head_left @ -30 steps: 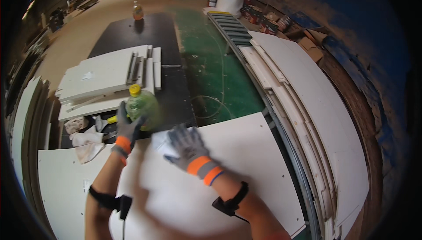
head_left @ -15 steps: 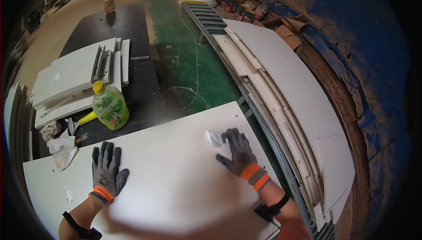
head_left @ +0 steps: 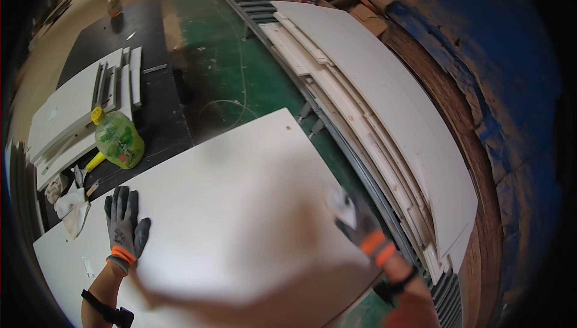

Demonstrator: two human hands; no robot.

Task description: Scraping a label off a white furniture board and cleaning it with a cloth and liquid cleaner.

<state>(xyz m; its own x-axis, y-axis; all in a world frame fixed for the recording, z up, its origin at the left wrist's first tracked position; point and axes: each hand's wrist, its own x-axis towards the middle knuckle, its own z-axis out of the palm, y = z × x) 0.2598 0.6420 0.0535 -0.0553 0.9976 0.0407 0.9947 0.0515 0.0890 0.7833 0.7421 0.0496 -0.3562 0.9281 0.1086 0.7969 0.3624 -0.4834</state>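
Observation:
A large white board (head_left: 240, 208) lies flat in front of me. My left hand (head_left: 125, 224), in a grey glove with an orange cuff, rests flat on the board's left part with fingers spread. My right hand (head_left: 359, 224), gloved the same way and blurred by motion, is near the board's right edge. It presses a small white cloth (head_left: 341, 200) against the surface. A green bottle with a yellow cap (head_left: 118, 139) stands just beyond the board's far left edge, above my left hand.
A stack of white panels (head_left: 69, 114) lies on a black table (head_left: 157, 96) at the left, with crumpled rags (head_left: 71, 205) and a yellow-handled tool (head_left: 96, 161) beside it. Long white boards (head_left: 384, 105) lean along the right. Green floor (head_left: 228, 69) lies beyond.
My right hand has swept with the cloth from the board's middle to its right edge. My left hand left the bottle a second ago and now stays flat on the board.

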